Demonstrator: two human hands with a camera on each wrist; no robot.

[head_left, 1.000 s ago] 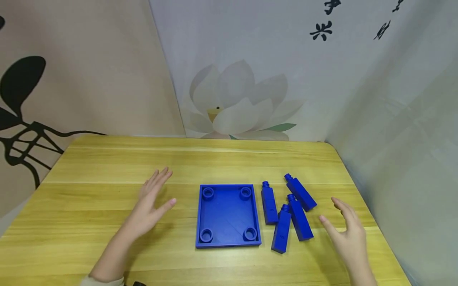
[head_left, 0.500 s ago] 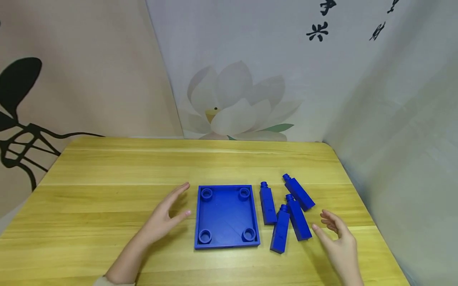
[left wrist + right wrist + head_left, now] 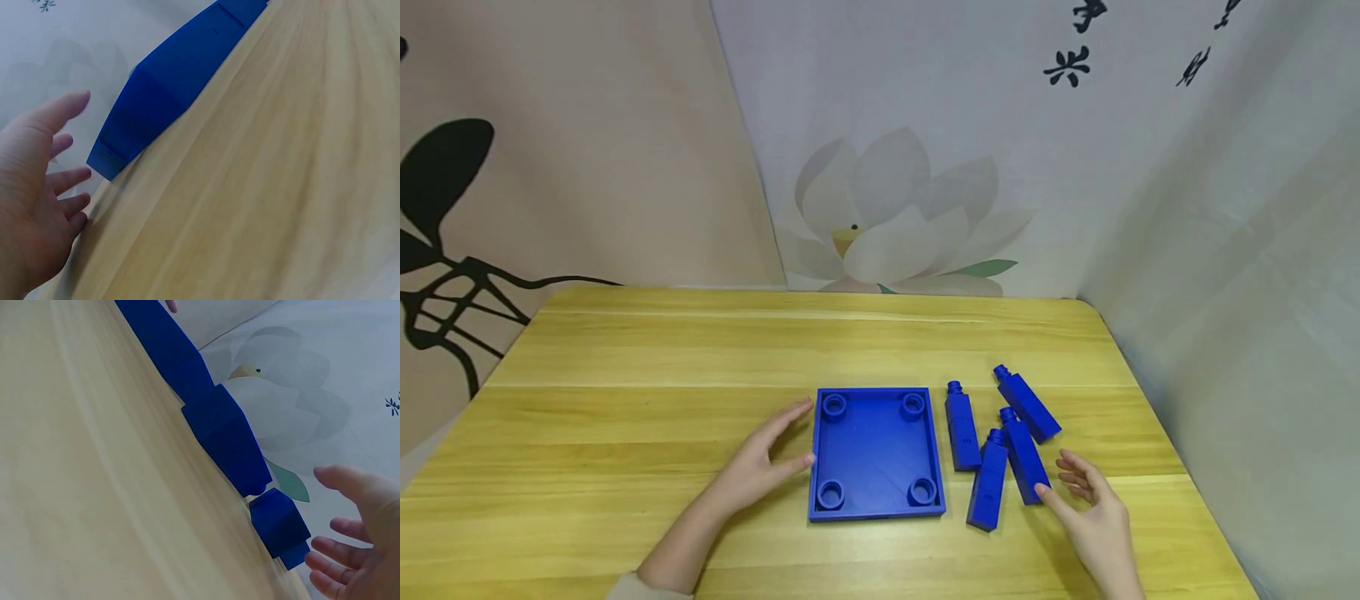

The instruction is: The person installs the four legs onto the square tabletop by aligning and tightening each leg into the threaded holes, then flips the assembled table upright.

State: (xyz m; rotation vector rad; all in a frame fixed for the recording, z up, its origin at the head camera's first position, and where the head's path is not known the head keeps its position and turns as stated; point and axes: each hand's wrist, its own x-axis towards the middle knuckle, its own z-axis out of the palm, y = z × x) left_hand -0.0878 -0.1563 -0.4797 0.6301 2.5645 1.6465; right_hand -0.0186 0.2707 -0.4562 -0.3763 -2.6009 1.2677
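A square blue panel (image 3: 876, 454) with a raised rim and round sockets at its corners lies flat on the table. My left hand (image 3: 760, 467) is at its left edge, thumb and fingers spread; the left wrist view shows the fingers (image 3: 76, 203) close by the panel, and contact is unclear. Several blue legs with narrow threaded-looking ends lie right of the panel. Beside the nearest-right leg (image 3: 1024, 458) is my right hand (image 3: 1090, 521), its thumb tip overlapping that leg's lower end in the head view. In the right wrist view the hand's fingers (image 3: 340, 550) hold nothing.
Another leg (image 3: 988, 483) leans close to the middle one, a third (image 3: 962, 429) lies nearest the panel, and one more (image 3: 1030, 407) lies farther back. The wooden table (image 3: 662, 350) meets printed curtains (image 3: 925, 167) behind and at the right.
My left hand has moved right, up to the panel's left edge. My right hand has come left and lower, to the legs. Panel and legs stay put.
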